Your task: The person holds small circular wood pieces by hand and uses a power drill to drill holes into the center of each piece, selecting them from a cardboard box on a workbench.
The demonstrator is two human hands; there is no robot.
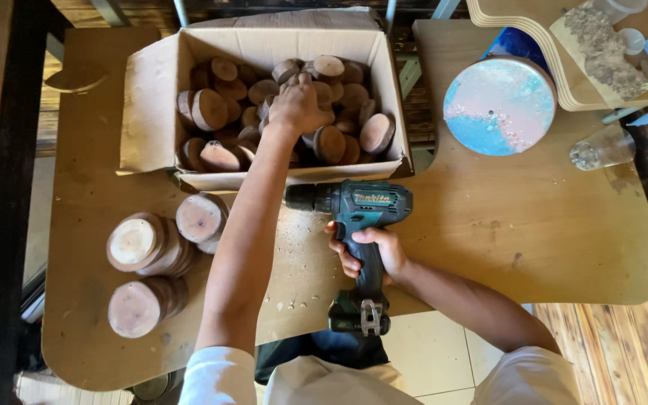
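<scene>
A plywood table (534,225) with rounded corners fills most of the view. Pale floor tiles (444,360) show below its near edge, and dark wooden floorboards (631,345) lie off its right corner. A dark wooden beam (1,187) runs along the left side.

The left hand (299,105) covers whatever it grips among the wood slices (279,112) in the cardboard box (151,112). At two o'clock, a pale board (549,67) runs off the top edge; the drill (358,225) bit is hidden behind the forearm.
</scene>
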